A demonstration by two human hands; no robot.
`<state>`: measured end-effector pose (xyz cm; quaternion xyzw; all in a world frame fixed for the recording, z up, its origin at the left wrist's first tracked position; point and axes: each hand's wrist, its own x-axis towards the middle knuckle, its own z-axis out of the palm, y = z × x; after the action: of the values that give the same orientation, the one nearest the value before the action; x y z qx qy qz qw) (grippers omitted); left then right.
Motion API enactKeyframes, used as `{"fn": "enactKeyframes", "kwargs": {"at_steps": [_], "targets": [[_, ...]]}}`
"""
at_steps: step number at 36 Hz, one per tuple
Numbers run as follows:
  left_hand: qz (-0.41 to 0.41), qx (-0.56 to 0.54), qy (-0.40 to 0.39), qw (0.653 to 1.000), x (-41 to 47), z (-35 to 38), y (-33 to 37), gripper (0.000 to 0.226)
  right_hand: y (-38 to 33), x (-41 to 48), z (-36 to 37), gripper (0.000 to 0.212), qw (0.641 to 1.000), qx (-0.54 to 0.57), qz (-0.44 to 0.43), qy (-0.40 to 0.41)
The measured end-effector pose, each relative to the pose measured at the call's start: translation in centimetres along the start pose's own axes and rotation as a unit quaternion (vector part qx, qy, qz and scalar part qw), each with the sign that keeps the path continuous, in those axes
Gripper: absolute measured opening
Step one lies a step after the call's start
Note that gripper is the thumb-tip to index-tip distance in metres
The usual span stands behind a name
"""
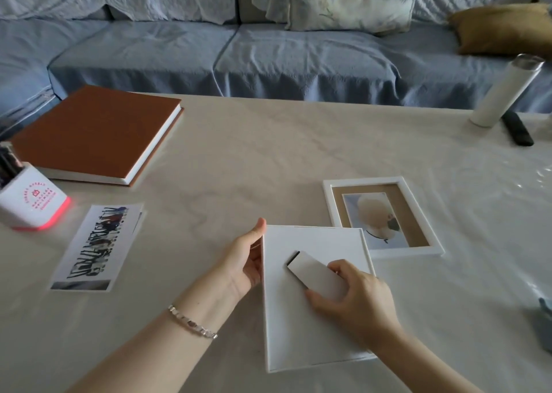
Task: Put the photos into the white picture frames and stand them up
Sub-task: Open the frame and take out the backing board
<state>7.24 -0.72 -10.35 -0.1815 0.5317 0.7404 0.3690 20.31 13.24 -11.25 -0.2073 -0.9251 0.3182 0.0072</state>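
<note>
A white picture frame (286, 327) is held back side up, tilted above the table in front of me. My left hand (248, 261) grips its left edge, thumb on top. My right hand (355, 297) pinches the white stand flap (316, 273) on the frame's back, lifted a little from the panel. A second white frame (430, 213) lies flat face up just behind, with a photo of a pale round shape (376, 216) inside a tan mat. A loose photo strip (98, 246) with dark figures lies flat at the left.
A brown hardcover book (95, 133) lies at the back left. A white pen holder with a red glowing base (33, 204) stands at the left edge. A white tumbler (504, 91) and black remote (516, 128) sit back right. A blue sofa (268, 55) runs behind the table.
</note>
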Motion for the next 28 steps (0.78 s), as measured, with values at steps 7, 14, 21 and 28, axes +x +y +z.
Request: {"fn": "enactKeyframes", "kwargs": {"at_steps": [7,14,21,28], "targets": [[-0.022,0.004,-0.006,1.0,-0.3,0.1,0.4,0.027,0.3,-0.1,0.0,0.039,1.0,0.029,-0.001,0.005],[-0.05,0.001,0.001,0.999,-0.8,0.4,0.7,0.03,0.1,0.0,0.1,0.034,1.0,0.02,0.005,0.002],[-0.046,0.013,-0.034,0.998,-0.5,-0.9,0.2,0.024,-0.1,0.0,0.4,0.047,1.0,-0.014,0.009,-0.006],[-0.046,0.152,-0.081,0.984,-2.9,-3.4,-1.3,0.022,-1.0,0.2,-0.2,0.039,0.998,0.023,0.052,0.0]]}}
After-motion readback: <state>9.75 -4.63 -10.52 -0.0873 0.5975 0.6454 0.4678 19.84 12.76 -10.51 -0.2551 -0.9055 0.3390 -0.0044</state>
